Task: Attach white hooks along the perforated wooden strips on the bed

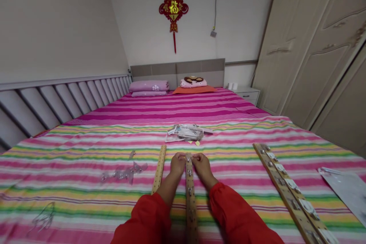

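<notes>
A narrow wooden strip (191,202) with a row of holes and several small shiny metal fittings (190,173) lies lengthwise in front of me on the striped bedspread. At its far end, my left hand (177,164) is closed in a pinch on the left side. My right hand (202,166) pinches from the opposite side, and the fingertips nearly meet over the strip. Whatever small piece they grip is too small to make out. Just left of my left hand lies a bare, perforated wooden strip (159,167).
Beyond my hands is a pile of plastic packets (187,132). Crumpled clear plastic bits (124,173) and thin wire (44,216) lie left. Two strips with metal and white fittings (286,183) lie right, near a clear bag (345,190). A railing (71,97) borders the bed's left.
</notes>
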Available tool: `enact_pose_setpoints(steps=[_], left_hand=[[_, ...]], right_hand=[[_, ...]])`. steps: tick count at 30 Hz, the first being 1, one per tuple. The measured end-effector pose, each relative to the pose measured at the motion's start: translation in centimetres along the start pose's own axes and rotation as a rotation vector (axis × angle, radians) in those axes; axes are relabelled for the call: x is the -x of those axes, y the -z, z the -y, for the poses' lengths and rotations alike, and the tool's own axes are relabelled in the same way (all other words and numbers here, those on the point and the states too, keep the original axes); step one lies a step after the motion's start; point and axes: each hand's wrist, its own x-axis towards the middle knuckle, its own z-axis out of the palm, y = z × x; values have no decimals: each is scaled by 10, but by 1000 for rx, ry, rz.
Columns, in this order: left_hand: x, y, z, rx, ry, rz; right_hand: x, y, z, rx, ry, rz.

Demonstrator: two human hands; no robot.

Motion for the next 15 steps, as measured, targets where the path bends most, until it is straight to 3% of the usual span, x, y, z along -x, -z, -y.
enact_pose_setpoints(steps=[8,15], left_hand=[[3,3,-3,28,32,115],[0,0,3,63,55,147]], right_hand=[[7,4,8,69,68,87],[8,5,9,72,53,123]])
